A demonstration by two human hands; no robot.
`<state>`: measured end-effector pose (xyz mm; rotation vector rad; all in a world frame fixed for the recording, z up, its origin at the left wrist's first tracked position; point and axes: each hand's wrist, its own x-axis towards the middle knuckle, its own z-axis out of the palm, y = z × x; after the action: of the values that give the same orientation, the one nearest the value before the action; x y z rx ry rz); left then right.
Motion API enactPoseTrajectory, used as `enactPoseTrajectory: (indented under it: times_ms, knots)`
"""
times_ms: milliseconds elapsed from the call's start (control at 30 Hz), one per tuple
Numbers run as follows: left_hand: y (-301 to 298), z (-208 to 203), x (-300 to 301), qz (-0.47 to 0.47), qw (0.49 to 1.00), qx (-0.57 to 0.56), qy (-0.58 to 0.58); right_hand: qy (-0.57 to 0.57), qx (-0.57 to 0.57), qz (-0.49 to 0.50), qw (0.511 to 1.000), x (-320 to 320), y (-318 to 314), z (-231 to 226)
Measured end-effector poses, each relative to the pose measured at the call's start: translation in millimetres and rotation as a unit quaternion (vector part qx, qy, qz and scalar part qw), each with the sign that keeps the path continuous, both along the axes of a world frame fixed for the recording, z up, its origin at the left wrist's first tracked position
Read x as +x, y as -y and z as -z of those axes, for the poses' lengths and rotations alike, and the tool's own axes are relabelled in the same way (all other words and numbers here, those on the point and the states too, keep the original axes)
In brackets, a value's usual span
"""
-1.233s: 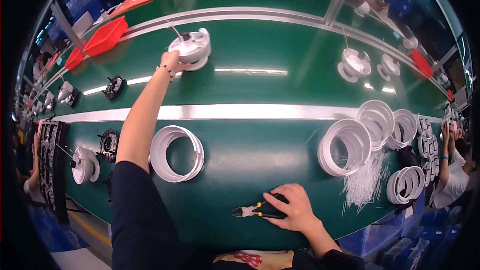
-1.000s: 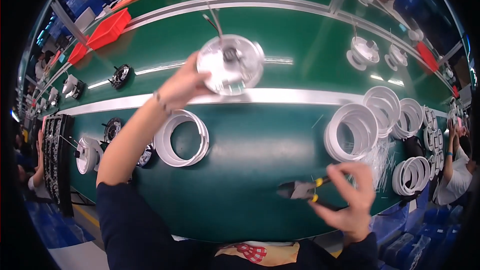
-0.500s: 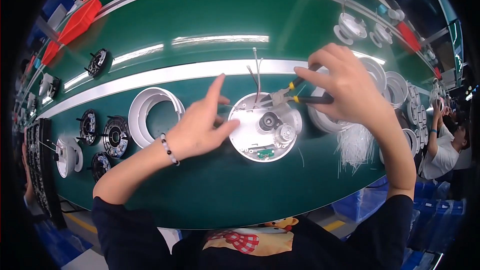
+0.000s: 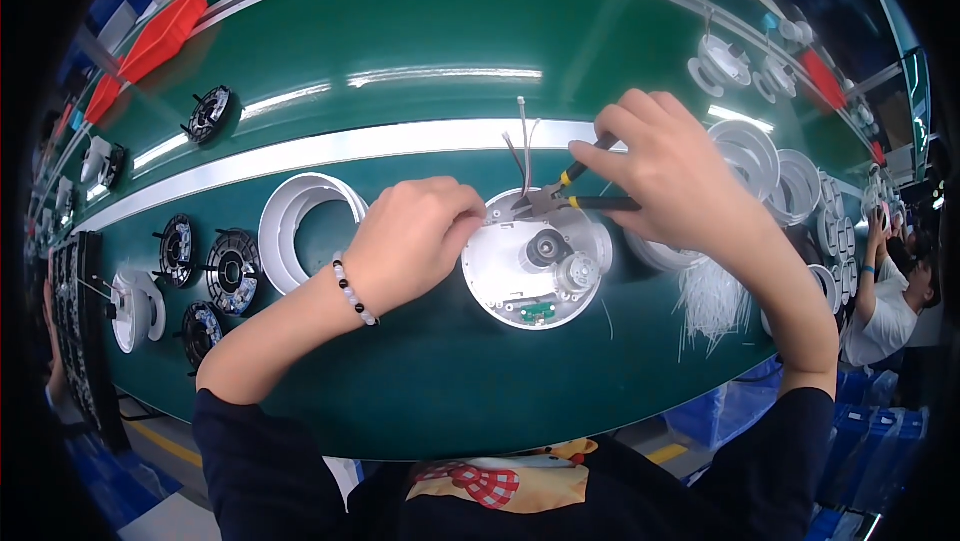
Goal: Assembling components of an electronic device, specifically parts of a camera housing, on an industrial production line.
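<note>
In the head view, we see the white housing (image 4: pixel 492 276) lying open side up on the green bench, just off the middle, with the side cutters (image 4: pixel 549 200) gripped in our right hand (image 4: pixel 680 171) and their tips at its 11 o'clock edge. Our left hand (image 4: pixel 410 236) is closed in a pinch at about 10 o'clock of the rim; we cannot tell whether anything is between the fingertips. The wires (image 4: pixel 526 163) rise right beside the blades, so a careless squeeze could nick one, and a slip could scratch the housing or catch our left fingertips. An offcut could also drop among the parts near the green circuit board (image 4: pixel 537 313) at 6 o'clock. Around us, a white ring (image 4: pixel 273 233) stands at 9 o'clock, partly behind our left hand, with black discs (image 4: pixel 232 296) beyond it. At 3 o'clock a white ring stack (image 4: pixel 665 257) sits under our right hand, crowding that side, and a pile of white strips (image 4: pixel 712 303) lies at 4 o'clock.
</note>
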<state>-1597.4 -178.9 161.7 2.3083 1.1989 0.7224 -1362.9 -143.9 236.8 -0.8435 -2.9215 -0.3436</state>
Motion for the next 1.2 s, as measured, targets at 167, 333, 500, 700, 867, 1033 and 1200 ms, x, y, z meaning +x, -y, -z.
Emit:
enactPoseTrajectory:
  times_ms: [167,333,500,700,867,1033,1200]
  knots:
    - [-3,-1,-3,0.001,0.999,-0.041,0.027,0.045,0.017,0.005,0.999,-7,-1,1]
    - [-8,-9,0,0.002,0.999,-0.027,0.037,0.043,-0.01,0.042,0.998,10,6,-15]
    - [-22,-32,19,-0.002,0.982,0.035,0.186,-0.163,0.045,0.13,0.977,79,36,-43]
    - [-43,-77,147,0.225,0.889,0.209,0.34,-0.203,-0.371,-0.003,0.906,93,109,-13]
    - [-42,-71,208,0.244,0.931,0.18,0.201,-0.209,-0.39,0.019,0.896,64,127,35]
    - [-57,-58,83,0.051,0.959,0.244,0.137,-0.24,-0.382,0.047,0.891,71,135,76]
    - [-22,27,21,-0.058,0.962,-0.245,0.105,-0.216,-0.313,0.033,0.924,45,127,112]
